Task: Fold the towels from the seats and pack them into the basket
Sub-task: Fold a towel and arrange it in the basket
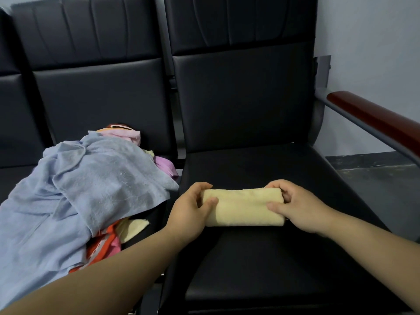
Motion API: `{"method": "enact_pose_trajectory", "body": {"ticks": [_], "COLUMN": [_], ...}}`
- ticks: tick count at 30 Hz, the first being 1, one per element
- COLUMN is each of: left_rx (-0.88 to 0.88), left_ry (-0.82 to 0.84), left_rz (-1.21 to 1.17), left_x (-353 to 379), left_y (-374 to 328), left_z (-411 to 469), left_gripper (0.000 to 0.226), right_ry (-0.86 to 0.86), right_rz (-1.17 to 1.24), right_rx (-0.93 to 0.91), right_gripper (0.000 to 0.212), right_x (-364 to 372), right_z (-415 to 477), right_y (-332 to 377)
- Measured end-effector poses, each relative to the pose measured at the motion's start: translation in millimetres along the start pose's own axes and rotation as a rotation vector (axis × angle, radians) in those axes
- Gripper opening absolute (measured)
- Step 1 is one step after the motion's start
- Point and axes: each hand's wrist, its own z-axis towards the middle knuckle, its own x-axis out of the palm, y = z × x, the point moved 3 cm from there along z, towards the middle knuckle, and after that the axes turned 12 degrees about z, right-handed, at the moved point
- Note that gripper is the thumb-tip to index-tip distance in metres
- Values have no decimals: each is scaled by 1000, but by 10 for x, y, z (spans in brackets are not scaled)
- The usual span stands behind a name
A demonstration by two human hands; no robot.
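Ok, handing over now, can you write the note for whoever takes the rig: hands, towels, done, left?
Left hand and right hand each grip an end of the folded yellow towel, which lies on the right seat.
Unfolded pile, blue towel on top, sits on the left seat.
Done: yellow towel folded. Left: pack it, fold the pile. Basket not in view.

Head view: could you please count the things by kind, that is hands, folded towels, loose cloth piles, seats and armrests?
Hands: 2, left hand and right hand
Folded towels: 1, the yellow towel
Loose cloth piles: 1, the pile
Seats: 3, right seat, middle seat, left seat cut by the edge
Armrests: 1, the red-brown armrest
Total: 8
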Motion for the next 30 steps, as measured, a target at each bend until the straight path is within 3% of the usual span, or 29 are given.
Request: {"method": "enact_pose_trajectory", "body": {"ticks": [10,15,20,23,26,28,30], "left_rx": [-18,51,254,270,211,167,145], "left_ry": [-18,-6,192,269,352,400,477], "left_rz": [177,318,288,345,384,369,376], "left_x": [69,96,154,180,178,151,104], "left_y": [57,94,-6,-37,3,44,55], "left_z": [198,321,418,459,491,516,537], "left_gripper": [20,37,45,42,38,33,32], "right_ry": [-104,-155,-270,-322,-189,-52,53], "right_rz": [-34,-128,-302,-385,-411,-332,-276], "right_rx": [118,198,196,37,-63,49,178], "right_gripper": [23,19,32,27,7,5,19], "right_x": [33,37,38,78,98,46,-11], "right_z": [325,487,602,646,691,677,640], "right_y": [-68,-28,91,119,126,152,198]}}
